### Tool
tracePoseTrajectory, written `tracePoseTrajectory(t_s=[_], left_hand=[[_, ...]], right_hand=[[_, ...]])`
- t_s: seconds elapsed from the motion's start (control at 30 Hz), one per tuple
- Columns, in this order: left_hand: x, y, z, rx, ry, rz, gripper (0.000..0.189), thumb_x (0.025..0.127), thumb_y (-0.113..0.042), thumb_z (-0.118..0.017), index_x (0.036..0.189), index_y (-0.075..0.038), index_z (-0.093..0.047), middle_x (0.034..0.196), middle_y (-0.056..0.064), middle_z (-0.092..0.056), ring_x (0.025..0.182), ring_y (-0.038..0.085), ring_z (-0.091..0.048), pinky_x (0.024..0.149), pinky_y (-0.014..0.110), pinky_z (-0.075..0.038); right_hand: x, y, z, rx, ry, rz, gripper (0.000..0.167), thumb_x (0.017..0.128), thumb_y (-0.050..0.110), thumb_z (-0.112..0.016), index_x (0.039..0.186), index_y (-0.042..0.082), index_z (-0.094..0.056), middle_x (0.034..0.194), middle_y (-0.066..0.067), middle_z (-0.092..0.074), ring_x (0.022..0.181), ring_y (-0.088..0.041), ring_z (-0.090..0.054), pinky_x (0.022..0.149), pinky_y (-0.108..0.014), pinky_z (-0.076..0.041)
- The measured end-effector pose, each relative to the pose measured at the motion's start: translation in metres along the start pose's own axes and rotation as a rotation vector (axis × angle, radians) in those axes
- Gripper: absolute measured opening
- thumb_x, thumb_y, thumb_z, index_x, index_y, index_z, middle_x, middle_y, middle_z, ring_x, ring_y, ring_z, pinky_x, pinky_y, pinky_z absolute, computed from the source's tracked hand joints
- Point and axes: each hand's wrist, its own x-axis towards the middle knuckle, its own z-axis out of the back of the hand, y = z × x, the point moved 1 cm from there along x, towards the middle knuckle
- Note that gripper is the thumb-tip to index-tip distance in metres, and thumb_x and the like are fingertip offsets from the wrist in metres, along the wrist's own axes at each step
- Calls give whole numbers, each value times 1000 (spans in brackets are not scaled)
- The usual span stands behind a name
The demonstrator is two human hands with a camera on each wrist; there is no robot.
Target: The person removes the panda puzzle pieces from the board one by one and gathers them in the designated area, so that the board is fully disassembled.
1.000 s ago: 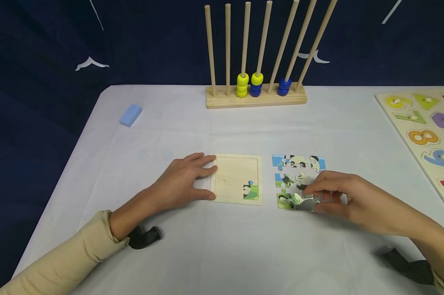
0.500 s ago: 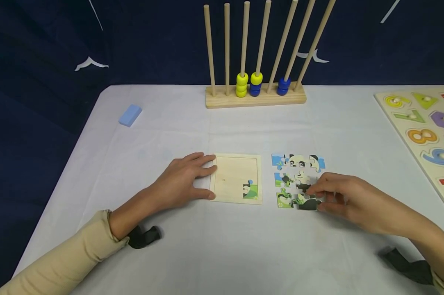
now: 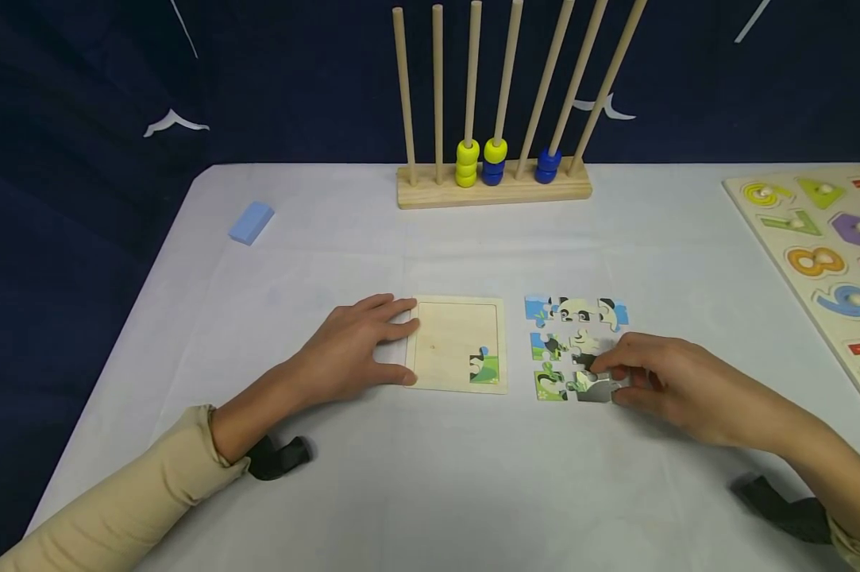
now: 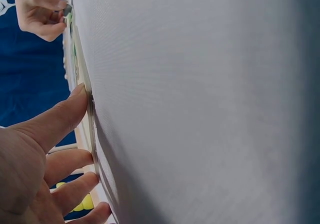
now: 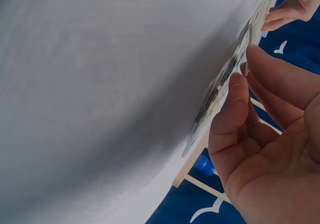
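Observation:
My left hand (image 3: 351,345) rests with spread fingers along the left edge of a square wooden puzzle tray (image 3: 444,330); its thumb (image 4: 75,101) touches the rim in the left wrist view. One green corner piece (image 3: 485,368) lies in the tray's lower right. To the right, my right hand (image 3: 669,381) pinches a panda puzzle piece (image 3: 592,389) between thumb and fingers, at the bottom row of loose pieces. This piece is tilted and shines grey, and its right end is hidden by the fingers. Several other panda pieces (image 3: 575,310) lie in loose rows above and left of it.
A wooden peg abacus (image 3: 494,191) with yellow and blue beads stands at the table's back edge. A number-and-shape puzzle board (image 3: 823,230) lies at the right. A light blue block (image 3: 252,222) lies at the back left. Dark straps hang near both wrists.
The pinched piece was tilted and shiny, then showed its dark print lying flatter, and now shines tilted again. My right hand shifted slightly; my left hand stayed on the tray.

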Motion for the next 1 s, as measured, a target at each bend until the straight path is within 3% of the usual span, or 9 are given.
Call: tracePoseTrajectory(t_s=[0.6, 1.0], left_hand=[[0, 0, -1, 2, -6, 6, 70, 81, -41, -81, 140, -10, -57, 153, 6, -41, 143, 30, -31, 105, 58, -30], [0, -1, 1, -1, -6, 2, 70, 81, -40, -81, 139, -10, -58, 153, 5, -41, 143, 31, -31, 105, 58, -31]], right_hand=[[0, 1, 0, -19, 1, 10, 43, 73, -4, -83, 106, 20, -70, 88, 18, -55, 76, -1, -49, 63, -22, -44], [1, 3, 1, -6, 16, -44, 41, 73, 0, -85, 106, 18, -71, 89, 15, -57, 75, -3, -49, 63, -22, -45]])
